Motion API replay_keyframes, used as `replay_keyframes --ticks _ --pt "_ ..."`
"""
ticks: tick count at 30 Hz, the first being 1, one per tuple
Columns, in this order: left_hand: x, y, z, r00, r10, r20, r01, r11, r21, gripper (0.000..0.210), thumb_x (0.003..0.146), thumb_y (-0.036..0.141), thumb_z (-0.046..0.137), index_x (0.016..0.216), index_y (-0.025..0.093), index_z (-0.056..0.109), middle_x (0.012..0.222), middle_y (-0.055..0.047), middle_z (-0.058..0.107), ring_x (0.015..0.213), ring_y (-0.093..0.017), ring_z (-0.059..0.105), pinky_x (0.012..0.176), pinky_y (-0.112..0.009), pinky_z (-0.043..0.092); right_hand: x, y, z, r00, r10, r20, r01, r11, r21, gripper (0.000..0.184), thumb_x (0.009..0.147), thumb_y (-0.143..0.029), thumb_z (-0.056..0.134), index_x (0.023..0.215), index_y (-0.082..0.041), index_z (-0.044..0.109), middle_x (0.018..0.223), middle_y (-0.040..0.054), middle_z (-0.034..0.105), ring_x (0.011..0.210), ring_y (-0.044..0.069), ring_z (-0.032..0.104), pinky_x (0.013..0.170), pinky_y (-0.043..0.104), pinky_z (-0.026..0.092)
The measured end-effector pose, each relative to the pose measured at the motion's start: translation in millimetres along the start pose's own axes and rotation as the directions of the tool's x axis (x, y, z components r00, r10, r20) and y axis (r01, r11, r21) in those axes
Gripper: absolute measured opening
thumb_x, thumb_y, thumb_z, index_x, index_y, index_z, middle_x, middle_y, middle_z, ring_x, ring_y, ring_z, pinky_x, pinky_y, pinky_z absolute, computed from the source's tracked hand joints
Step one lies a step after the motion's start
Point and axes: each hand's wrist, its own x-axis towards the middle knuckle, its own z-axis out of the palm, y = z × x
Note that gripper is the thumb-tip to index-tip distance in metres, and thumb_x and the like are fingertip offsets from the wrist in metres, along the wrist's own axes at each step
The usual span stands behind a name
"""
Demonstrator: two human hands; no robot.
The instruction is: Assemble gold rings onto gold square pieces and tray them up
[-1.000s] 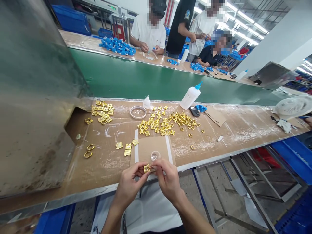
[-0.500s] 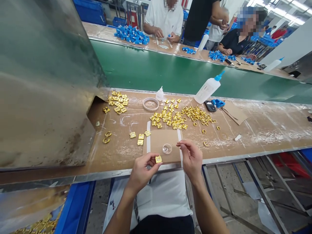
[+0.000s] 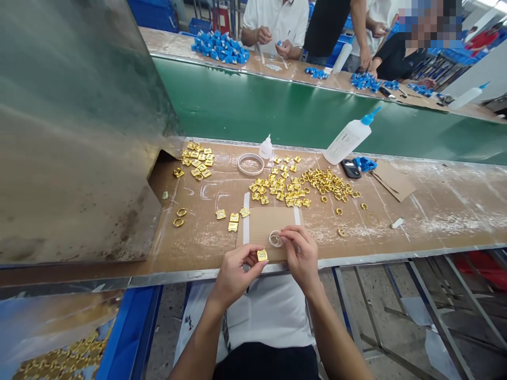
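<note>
My left hand (image 3: 236,270) pinches a small square gold-coloured piece (image 3: 262,255) between thumb and fingertips, just above the front edge of the cardboard pad. With closed fingertips my right hand (image 3: 302,257) holds a thin stick, which showed earlier and is now mostly hidden by the fingers. Those fingertips are at the right side of a small clear round dish (image 3: 271,240) on the cardboard pad (image 3: 257,224). Left of the pad lie several loose square gold pieces (image 3: 233,226). Behind it are more square gold pieces (image 3: 277,189) and a heap of gold rings (image 3: 327,181).
A metal housing (image 3: 79,137) stands at the left. Along the bench back are a tape roll (image 3: 251,172), a small white bottle (image 3: 266,147) and a large blue-tipped bottle (image 3: 347,141). Beyond the green belt (image 3: 253,100), people handle blue parts (image 3: 220,47).
My right hand has moved left to the clear dish with the stick. My left hand still holds the square gold piece. The whole view has shifted slightly.
</note>
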Motion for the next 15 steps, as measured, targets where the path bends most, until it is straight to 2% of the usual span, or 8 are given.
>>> replay_keyframes --ticks 7,11,15 --pt "0 -1 0.2 1.0 0.003 -0.001 -0.003 1.0 0.013 0.015 0.082 0.024 0.07 0.094 0.015 0.074 0.068 0.0 0.07 0.057 -0.012 0.066 0.054 -0.019 0.054 -3 -1 -5 0.991 0.118 -0.069 -0.112 0.99 0.081 0.016 0.097 -0.019 0.059 0.091 -0.024 0.072 0.088 0.0045 0.077 0.087 0.02 0.074 0.076 0.032 0.058" --pt "0 0 0.2 1.0 -0.013 0.001 0.013 1.0 0.01 0.015 0.083 0.025 0.07 0.093 0.015 0.073 0.068 -0.001 0.071 0.058 -0.012 0.065 0.054 -0.02 0.054 -6 -4 -7 0.977 0.203 -0.072 -0.195 0.976 0.095 0.018 0.099 -0.025 0.057 0.091 -0.023 0.073 0.087 0.0047 0.08 0.082 0.02 0.076 0.072 0.032 0.058" --pt "0 2 0.0 1.0 -0.021 0.013 0.021 1.0 0.01 0.014 0.083 0.025 0.07 0.093 0.016 0.073 0.068 -0.001 0.071 0.058 -0.012 0.065 0.056 -0.021 0.055 -9 -12 -10 0.971 0.218 -0.095 -0.202 0.968 0.15 0.017 0.1 -0.026 0.057 0.093 -0.023 0.072 0.086 0.004 0.08 0.081 0.02 0.076 0.075 0.033 0.06"
